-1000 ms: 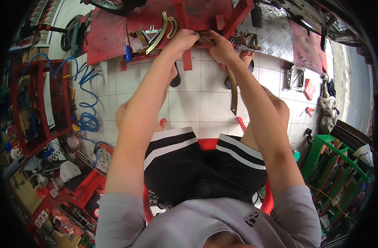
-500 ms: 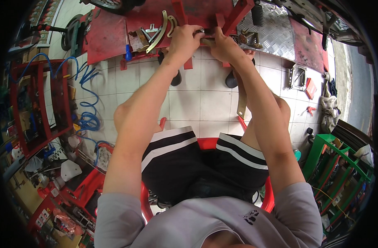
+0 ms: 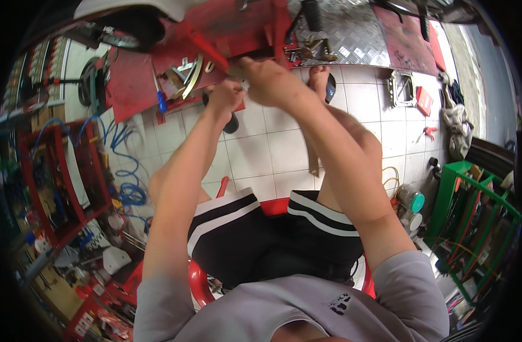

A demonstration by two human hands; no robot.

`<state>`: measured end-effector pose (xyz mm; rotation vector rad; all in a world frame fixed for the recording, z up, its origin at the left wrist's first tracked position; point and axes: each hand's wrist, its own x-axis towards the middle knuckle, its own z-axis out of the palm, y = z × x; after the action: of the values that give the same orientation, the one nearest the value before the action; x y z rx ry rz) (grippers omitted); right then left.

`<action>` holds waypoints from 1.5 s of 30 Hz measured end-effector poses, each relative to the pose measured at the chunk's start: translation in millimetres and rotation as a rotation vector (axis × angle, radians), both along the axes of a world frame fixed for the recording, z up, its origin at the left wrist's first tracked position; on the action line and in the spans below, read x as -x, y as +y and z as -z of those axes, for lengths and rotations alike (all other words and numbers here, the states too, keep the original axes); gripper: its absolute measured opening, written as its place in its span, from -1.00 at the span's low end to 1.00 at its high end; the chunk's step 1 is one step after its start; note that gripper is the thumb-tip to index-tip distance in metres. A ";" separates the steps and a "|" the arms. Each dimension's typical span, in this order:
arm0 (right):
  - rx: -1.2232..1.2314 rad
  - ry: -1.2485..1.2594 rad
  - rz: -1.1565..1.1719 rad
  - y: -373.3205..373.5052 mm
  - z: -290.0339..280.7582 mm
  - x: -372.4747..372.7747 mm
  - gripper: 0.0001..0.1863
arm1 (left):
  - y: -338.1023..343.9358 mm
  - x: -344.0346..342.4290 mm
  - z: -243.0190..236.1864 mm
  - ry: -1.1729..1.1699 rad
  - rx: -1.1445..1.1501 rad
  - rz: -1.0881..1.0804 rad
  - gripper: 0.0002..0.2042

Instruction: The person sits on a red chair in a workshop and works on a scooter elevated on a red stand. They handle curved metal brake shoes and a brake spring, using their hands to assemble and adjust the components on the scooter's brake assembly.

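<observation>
- In the head view, the right hand (image 3: 266, 82) is in the upper middle of the frame, fingers curled; its grip seems closed on a flat metal strip (image 3: 313, 159), though the forearm hides most of the contact.
- The strip's bare end hangs below that forearm, right of the frame's middle, in front of the tiled floor (image 3: 255, 151); its long axis seems to slant from the fingers at upper left toward the lower right.
- A brownish end shows at the right fingertips; it looks like the same strip, but blur prevents certainty.
- The left hand (image 3: 225, 97) sits just left of and slightly lower than the right, fingers bunched; I cannot tell whether its grip pinches anything.
- The right hand is thus nearer the strip, with the left beside its upper end.
- Left of both hands, a curved pale metal strip (image 3: 193, 80) and a blue-handled screwdriver (image 3: 162, 102) lie on the red tabletop (image 3: 127, 82).
</observation>
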<state>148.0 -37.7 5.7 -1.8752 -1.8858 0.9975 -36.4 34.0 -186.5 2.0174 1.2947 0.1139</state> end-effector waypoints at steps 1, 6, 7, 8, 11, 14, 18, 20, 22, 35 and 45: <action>-0.037 0.039 -0.021 -2.5 -11.9 10.4 -0.46 | -4.5 16.8 30.8 0.043 -0.108 0.004 -0.63; 0.054 0.059 0.193 -12.2 -27.0 -29.7 -0.60 | -20.0 -120.7 7.3 -0.175 0.327 0.045 -0.71; 0.066 0.033 0.254 -16.3 -25.6 -43.5 -0.61 | -20.8 -164.4 -4.4 -0.259 0.493 0.031 -0.73; 0.069 0.023 0.291 -18.9 -26.0 -50.2 -0.62 | -22.5 -188.8 -14.0 -0.355 0.647 -0.039 -0.74; -0.050 0.117 0.272 -14.4 -53.2 -38.4 -0.67 | 17.2 -175.8 0.3 -0.663 0.871 -0.266 -0.78; 0.055 0.050 0.323 -15.0 -46.6 -70.4 -0.53 | -27.4 -213.1 -54.2 -0.447 0.875 -0.311 -0.68; -0.011 0.229 0.412 -19.4 -58.6 -89.2 -0.57 | -63.3 -178.0 -109.6 -0.623 1.296 -0.061 -0.55; -0.080 0.220 0.435 -16.5 -47.0 -90.5 -0.59 | -82.2 -147.6 -138.9 -0.730 1.466 0.037 -0.51; -0.147 0.203 0.422 -13.7 -35.6 -83.2 -0.62 | -110.5 -122.3 -176.0 -0.789 1.497 0.011 -0.53; -0.195 -0.058 0.073 -9.8 53.5 -52.2 -0.69 | -37.8 -77.3 -35.7 -0.715 0.781 -0.485 -0.85; -0.175 0.130 0.266 -95.7 67.2 -73.7 -0.68 | -110.4 -136.3 -243.3 -0.613 0.544 -0.474 -0.36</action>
<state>221.7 -133.4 -61.5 -1.8499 -1.5470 0.8189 99.9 -76.4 56.8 1.0714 1.1987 0.5001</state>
